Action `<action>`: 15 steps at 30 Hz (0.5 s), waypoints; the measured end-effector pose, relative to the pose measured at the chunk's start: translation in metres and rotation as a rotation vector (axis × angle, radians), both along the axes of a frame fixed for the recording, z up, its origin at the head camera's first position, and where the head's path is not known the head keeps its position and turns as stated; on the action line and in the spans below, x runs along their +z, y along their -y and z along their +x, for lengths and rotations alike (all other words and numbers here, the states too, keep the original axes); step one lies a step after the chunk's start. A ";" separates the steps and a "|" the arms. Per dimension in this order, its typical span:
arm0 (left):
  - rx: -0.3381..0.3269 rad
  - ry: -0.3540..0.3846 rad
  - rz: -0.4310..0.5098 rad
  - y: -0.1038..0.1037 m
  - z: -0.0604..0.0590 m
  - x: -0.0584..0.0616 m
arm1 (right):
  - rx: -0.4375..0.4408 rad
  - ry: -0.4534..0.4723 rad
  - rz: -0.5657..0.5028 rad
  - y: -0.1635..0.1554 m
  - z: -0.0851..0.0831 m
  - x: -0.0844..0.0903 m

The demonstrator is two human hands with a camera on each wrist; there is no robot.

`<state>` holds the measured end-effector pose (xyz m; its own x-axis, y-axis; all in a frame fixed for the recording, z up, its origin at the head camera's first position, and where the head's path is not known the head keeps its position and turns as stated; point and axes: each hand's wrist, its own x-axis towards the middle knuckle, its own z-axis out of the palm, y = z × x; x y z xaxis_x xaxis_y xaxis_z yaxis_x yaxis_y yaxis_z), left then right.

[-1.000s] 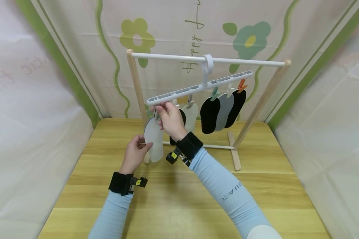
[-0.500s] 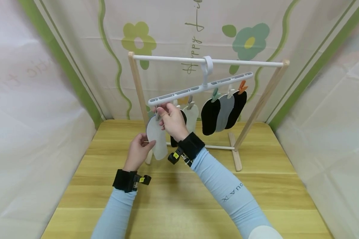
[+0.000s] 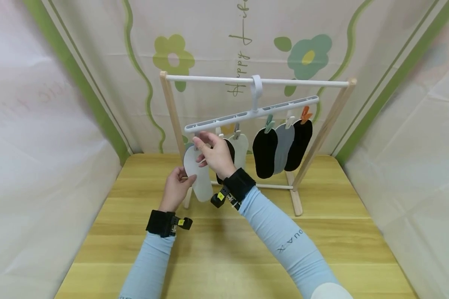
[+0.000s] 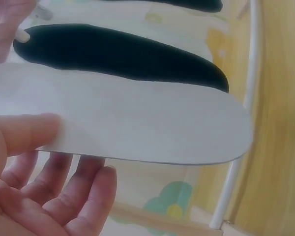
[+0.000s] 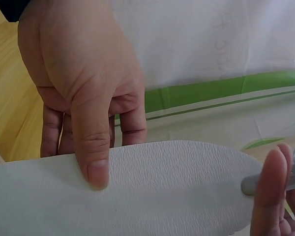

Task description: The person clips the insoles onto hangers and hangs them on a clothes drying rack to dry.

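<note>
My left hand (image 3: 175,189) pinches the side edge of a white insole (image 3: 197,174), thumb on its face and fingers behind. A grey clothes peg (image 5: 250,184) grips the insole's rounded top, below the left end of a white clip hanger (image 3: 254,113). Around that peg my right hand (image 3: 217,155) stands with thumb and fingers apart; contact with the peg is unclear. Just behind hang a black insole (image 4: 123,54) and another white insole (image 3: 241,147). To the right, a black insole (image 3: 265,153), a grey insole (image 3: 284,145) and a further black insole (image 3: 299,143) hang from pegs.
The hanger hooks over the white top bar (image 3: 209,79) of a wooden rack (image 3: 170,108), tilting down to the left. A lower bar (image 3: 273,187) joins the rack's feet on the wooden table (image 3: 224,257). Printed fabric walls (image 3: 209,25) enclose the table.
My left hand has moved slightly right, swinging the white insole's lower end right. My right thumb and fingers have loosened around the peg. The insoles on the right have swung a little.
</note>
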<state>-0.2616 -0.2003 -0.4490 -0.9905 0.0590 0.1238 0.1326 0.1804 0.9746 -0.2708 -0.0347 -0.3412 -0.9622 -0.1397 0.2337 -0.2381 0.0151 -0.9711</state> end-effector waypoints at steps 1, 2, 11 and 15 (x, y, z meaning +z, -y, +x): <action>0.000 0.000 0.001 0.000 0.000 0.000 | -0.002 0.003 -0.007 0.000 0.001 0.000; 0.001 -0.003 0.000 0.000 0.000 0.000 | -0.002 0.005 -0.015 0.000 0.001 -0.001; 0.006 -0.014 -0.016 -0.001 0.004 0.004 | 0.013 -0.048 -0.041 -0.006 0.012 -0.004; 0.008 -0.019 -0.014 -0.001 0.007 0.006 | 0.018 -0.065 -0.055 -0.008 0.021 -0.004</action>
<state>-0.2549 -0.1990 -0.4430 -0.9885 0.0532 0.1414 0.1492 0.1946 0.9695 -0.2500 -0.0269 -0.3451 -0.9422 -0.1416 0.3037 -0.3008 -0.0424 -0.9528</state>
